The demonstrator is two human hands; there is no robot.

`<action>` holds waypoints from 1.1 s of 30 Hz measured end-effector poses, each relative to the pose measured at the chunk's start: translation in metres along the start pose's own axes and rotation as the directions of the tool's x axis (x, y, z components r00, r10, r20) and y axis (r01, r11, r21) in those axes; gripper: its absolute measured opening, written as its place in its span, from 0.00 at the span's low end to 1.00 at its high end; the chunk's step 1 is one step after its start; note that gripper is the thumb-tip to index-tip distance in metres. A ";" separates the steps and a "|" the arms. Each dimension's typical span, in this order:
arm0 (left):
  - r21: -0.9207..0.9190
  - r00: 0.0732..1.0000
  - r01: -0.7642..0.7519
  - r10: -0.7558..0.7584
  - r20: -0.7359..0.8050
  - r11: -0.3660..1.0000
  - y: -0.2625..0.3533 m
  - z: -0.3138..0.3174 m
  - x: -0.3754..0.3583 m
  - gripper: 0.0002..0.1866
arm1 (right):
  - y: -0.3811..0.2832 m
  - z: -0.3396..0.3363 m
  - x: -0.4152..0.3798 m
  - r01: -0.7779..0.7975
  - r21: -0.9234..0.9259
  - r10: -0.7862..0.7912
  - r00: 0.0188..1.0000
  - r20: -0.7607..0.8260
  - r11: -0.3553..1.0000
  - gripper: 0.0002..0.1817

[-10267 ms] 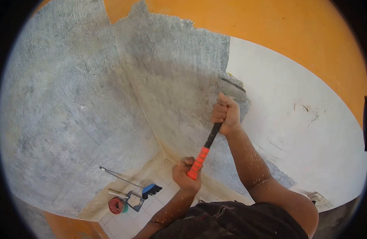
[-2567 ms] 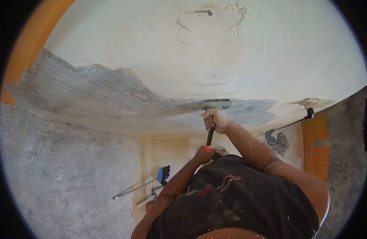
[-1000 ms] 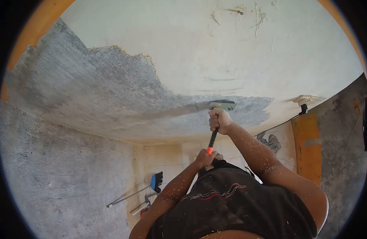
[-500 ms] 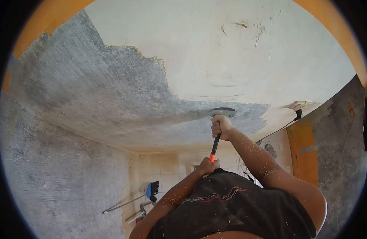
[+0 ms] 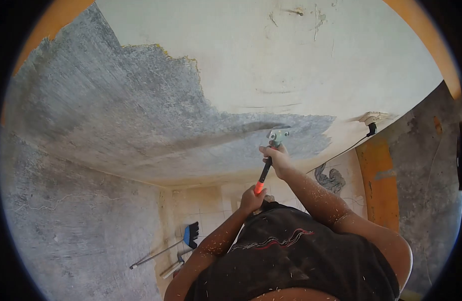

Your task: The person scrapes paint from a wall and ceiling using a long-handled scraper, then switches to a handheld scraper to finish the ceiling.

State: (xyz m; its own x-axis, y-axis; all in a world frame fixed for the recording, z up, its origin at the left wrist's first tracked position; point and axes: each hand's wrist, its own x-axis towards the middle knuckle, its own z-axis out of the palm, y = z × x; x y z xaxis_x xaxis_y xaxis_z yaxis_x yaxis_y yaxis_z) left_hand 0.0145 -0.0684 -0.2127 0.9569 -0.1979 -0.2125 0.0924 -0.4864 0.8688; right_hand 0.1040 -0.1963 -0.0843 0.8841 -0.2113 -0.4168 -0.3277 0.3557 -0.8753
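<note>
A wall scraper (image 5: 265, 170) with a flat metal head and a black and orange handle is held in front of the wall. My right hand (image 5: 278, 159) is wrapped around the handle just below the head, one finger sticking out to the left. Lower down, my left hand (image 5: 252, 199) grips the orange end, close to my shirt. The metal head (image 5: 278, 133) overlaps the bared grey part of the wall (image 5: 156, 105), its face turned toward me. Above that, white paint (image 5: 291, 65) still covers the wall with a ragged edge.
A socket with a black plug (image 5: 372, 128) sits on the wall at right, its cable running down. A grey cloth (image 5: 331, 179) lies on the tiled floor. At lower left is a blue and black broom (image 5: 191, 235). An orange post (image 5: 379, 185) stands at right.
The scraper's head has tipped so more of its flat metal face shows. My right hand's grip has loosened a little, and my left hand has shifted slightly left and up.
</note>
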 end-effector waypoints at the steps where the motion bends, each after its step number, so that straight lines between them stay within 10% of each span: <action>1: -0.010 1.000 -0.010 0.010 0.026 1.000 -0.001 -0.001 -0.007 0.19 | 0.001 0.000 -0.004 0.028 -0.061 -0.028 1.000 -0.005 0.998 0.11; 3: -0.014 0.998 -0.014 0.015 0.061 1.000 0.000 -0.006 -0.016 0.18 | 0.003 -0.006 -0.007 0.047 -0.114 -0.049 0.999 -0.014 0.992 0.11; 5: -0.236 0.992 -0.070 0.092 0.083 0.969 0.007 -0.018 -0.024 0.17 | -0.002 -0.021 -0.002 -0.101 0.174 -0.002 0.860 0.510 0.979 0.16; 6: -0.229 0.992 -0.066 0.089 0.091 0.971 0.008 -0.026 -0.028 0.17 | -0.006 -0.021 -0.001 -0.105 0.183 -0.002 0.863 0.506 0.978 0.16; 8: -0.148 0.985 -0.006 0.032 0.169 0.989 0.005 -0.042 -0.033 0.17 | -0.021 -0.018 -0.006 -0.216 0.272 -0.101 0.580 0.808 0.938 0.24; 12: -0.182 0.970 0.021 0.024 0.242 0.983 -0.010 -0.070 -0.057 0.18 | -0.027 -0.006 -0.026 -0.324 0.260 0.112 0.793 0.599 0.910 0.25; 19: -0.419 0.987 0.150 -0.114 0.111 0.895 -0.012 -0.082 -0.076 0.16 | -0.009 0.001 -0.006 -0.551 0.405 0.100 0.672 0.734 0.730 0.24; 21: -0.807 0.985 0.155 -0.153 0.081 0.570 -0.017 -0.067 -0.075 0.15 | -0.014 0.004 0.001 -0.567 0.391 0.122 0.664 0.738 0.725 0.25; 25: -0.962 0.965 0.191 -0.217 0.148 0.194 -0.020 -0.042 -0.067 0.17 | -0.015 0.004 0.019 -0.595 0.316 0.187 0.632 0.752 0.739 0.24; 31: -0.854 0.896 0.422 -0.282 0.343 0.305 -0.013 -0.027 -0.045 0.23 | -0.001 0.012 0.033 -0.542 0.132 0.328 0.665 0.671 0.830 0.21; 33: -0.326 0.977 0.205 -0.212 0.015 0.923 0.001 -0.022 -0.043 0.28 | -0.008 0.012 0.037 -0.563 0.115 0.371 0.670 0.643 0.818 0.19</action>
State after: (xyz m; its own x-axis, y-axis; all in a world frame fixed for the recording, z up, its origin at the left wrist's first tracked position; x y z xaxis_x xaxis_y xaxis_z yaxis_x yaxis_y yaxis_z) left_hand -0.0206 -0.0418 -0.1931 0.9115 -0.1027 -0.3983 0.3712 -0.2121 0.9040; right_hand 0.1434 -0.1957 -0.0900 0.6851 0.5755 -0.4466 -0.7278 0.5145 -0.4534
